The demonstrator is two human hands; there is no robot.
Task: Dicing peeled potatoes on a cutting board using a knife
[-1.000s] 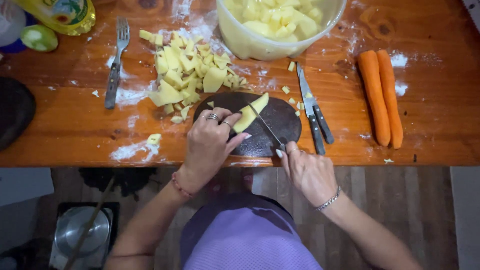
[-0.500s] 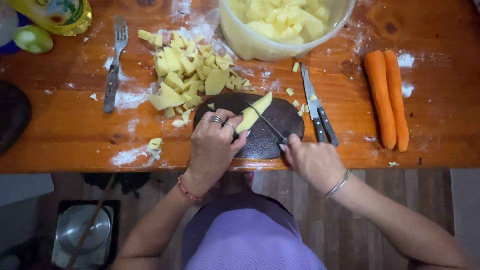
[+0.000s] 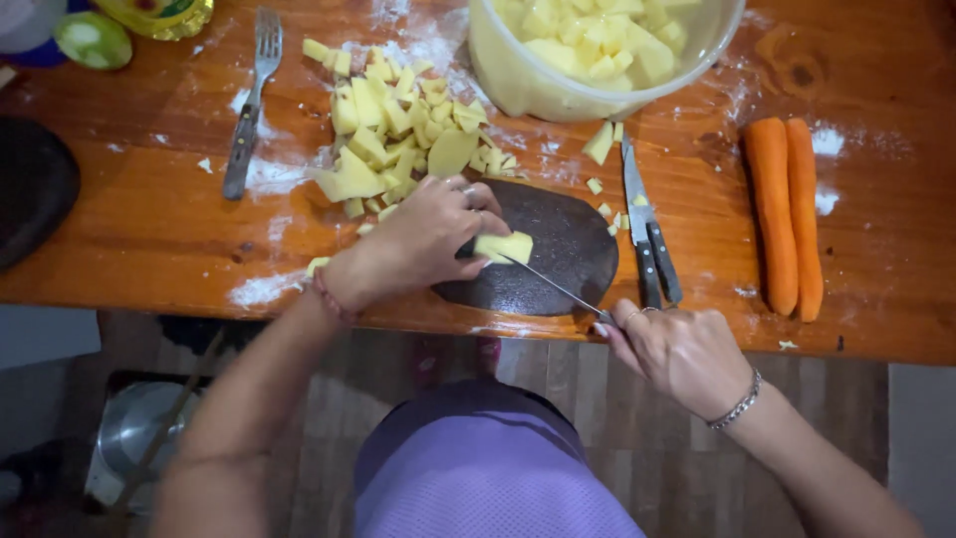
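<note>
My left hand (image 3: 423,242) pins a pale yellow potato piece (image 3: 505,246) on a small dark oval cutting board (image 3: 568,249) at the table's near edge. My right hand (image 3: 682,357) grips a thin knife (image 3: 553,284) whose blade slants up-left and meets the potato piece. A heap of cut potato chunks (image 3: 388,139) lies just beyond my left hand. A clear bowl (image 3: 597,55) full of potato cubes stands behind the board.
Two knives (image 3: 647,229) lie side by side right of the board. Two carrots (image 3: 787,209) rest farther right. A fork (image 3: 249,110) lies at the left, a dark pan (image 3: 35,184) at the left edge. A lime half (image 3: 92,40) and a bottle sit top left.
My left hand has shifted over the potato piece, which now looks shorter, and the knife blade has come down against it. The view has moved closer to the board.
</note>
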